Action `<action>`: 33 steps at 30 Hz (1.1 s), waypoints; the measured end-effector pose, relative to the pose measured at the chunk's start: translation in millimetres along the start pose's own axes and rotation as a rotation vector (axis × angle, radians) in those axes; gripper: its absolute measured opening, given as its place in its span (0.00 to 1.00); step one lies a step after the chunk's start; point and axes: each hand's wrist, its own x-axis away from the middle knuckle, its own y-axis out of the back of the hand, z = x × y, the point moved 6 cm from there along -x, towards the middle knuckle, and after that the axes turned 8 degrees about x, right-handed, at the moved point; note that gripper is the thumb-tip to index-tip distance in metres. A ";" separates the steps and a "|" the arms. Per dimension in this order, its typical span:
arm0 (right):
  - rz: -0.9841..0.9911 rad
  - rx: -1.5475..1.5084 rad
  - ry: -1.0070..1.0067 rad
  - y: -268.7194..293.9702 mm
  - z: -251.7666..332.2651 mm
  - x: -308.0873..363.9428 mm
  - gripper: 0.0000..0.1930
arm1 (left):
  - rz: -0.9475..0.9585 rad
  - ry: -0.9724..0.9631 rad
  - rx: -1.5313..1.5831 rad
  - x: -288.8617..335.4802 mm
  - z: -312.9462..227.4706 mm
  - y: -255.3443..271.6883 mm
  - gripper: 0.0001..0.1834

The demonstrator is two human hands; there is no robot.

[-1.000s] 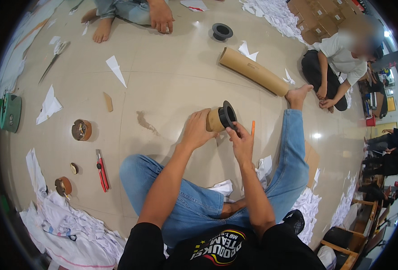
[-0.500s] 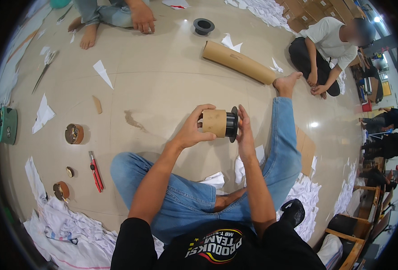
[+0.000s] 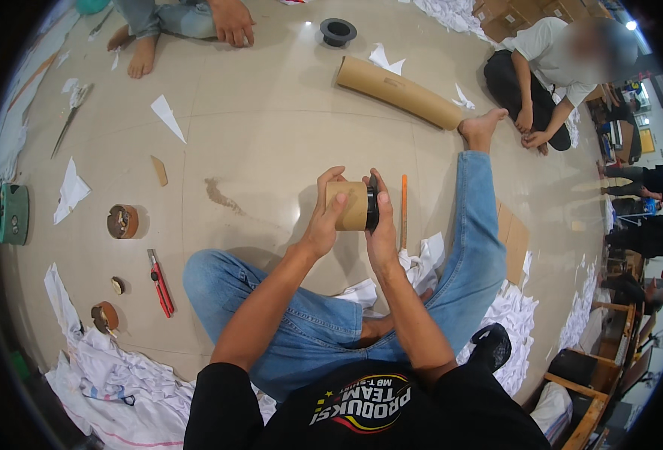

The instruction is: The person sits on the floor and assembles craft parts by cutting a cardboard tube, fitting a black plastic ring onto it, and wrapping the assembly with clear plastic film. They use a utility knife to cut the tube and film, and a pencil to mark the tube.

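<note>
In front of me, above the floor, a short brown cardboard tube (image 3: pixel 352 205) lies sideways between my hands. My left hand (image 3: pixel 322 221) wraps round its left part, with the thumb across the near side. At the right end sits a black flanged plug (image 3: pixel 372 208); its wide rim is close to the tube's edge, and its inner part is hidden within. My right hand (image 3: pixel 382 232) presses against that rim with palm and fingers, holding the plug.
A long cardboard tube (image 3: pixel 399 94) and another black flanged plug (image 3: pixel 338 32) lie ahead. An orange stick (image 3: pixel 404 214) is right of my hands. Left are a red utility knife (image 3: pixel 162 285), scissors (image 3: pixel 69 124) and brown bowls. Two people sit on the floor ahead.
The plug has gone deeper into the short tube; its rim is now nearer the tube's end. My right hand moved left, and the orange stick now shows on the floor.
</note>
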 end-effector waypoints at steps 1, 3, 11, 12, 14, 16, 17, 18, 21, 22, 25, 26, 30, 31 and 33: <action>0.004 0.006 -0.005 -0.1 -0.7 0.8 0.43 | -0.004 0.007 -0.004 2.1 -1.1 -0.9 0.39; 0.005 0.006 -0.014 -1.5 0.4 4.2 0.43 | 0.009 0.035 -0.005 5.2 -2.0 -4.0 0.41; 0.010 0.010 -0.057 -9.7 -6.2 18.6 0.44 | -0.010 0.089 -0.028 22.0 0.5 -3.5 0.43; 0.006 0.006 -0.056 -10.1 -6.9 18.9 0.44 | -0.005 0.092 -0.033 23.0 1.5 -3.0 0.42; 0.000 -0.002 -0.053 -11.6 -8.2 19.7 0.44 | -0.001 0.099 -0.034 24.3 2.5 -2.5 0.42; 0.002 0.018 -0.070 -11.8 -9.1 20.9 0.43 | -0.002 0.109 -0.025 25.8 2.6 -3.5 0.41; 0.003 0.028 -0.078 -11.8 -9.6 21.8 0.43 | -0.008 0.120 -0.037 27.3 2.5 -4.5 0.41; -0.003 0.018 -0.082 -12.1 -10.9 22.2 0.43 | -0.016 0.129 -0.052 28.6 1.3 -5.1 0.41; -0.002 -0.025 -0.095 -11.9 -18.1 21.9 0.42 | -0.052 0.154 -0.071 27.2 7.3 -3.1 0.46; 0.009 -0.047 -0.099 -10.9 -20.0 19.9 0.42 | -0.065 0.162 -0.073 25.8 9.5 -1.9 0.48; 0.096 -0.054 -0.086 -5.0 -18.7 16.1 0.45 | 0.001 0.158 -0.031 23.8 0.1 -6.6 0.48; 0.134 -0.048 -0.077 -0.6 -16.5 15.0 0.46 | 0.019 0.151 -0.027 22.0 -2.2 -7.1 0.48; 0.302 0.285 0.011 16.2 35.8 15.0 0.54 | 0.110 0.151 -0.001 20.3 -20.2 -11.8 0.49; 0.301 0.289 0.013 18.3 46.5 16.4 0.54 | 0.142 0.155 0.011 19.2 -26.9 -14.0 0.48; 0.289 0.293 0.018 24.8 58.1 21.3 0.56 | 0.250 0.048 -0.274 13.9 -43.9 -11.7 0.50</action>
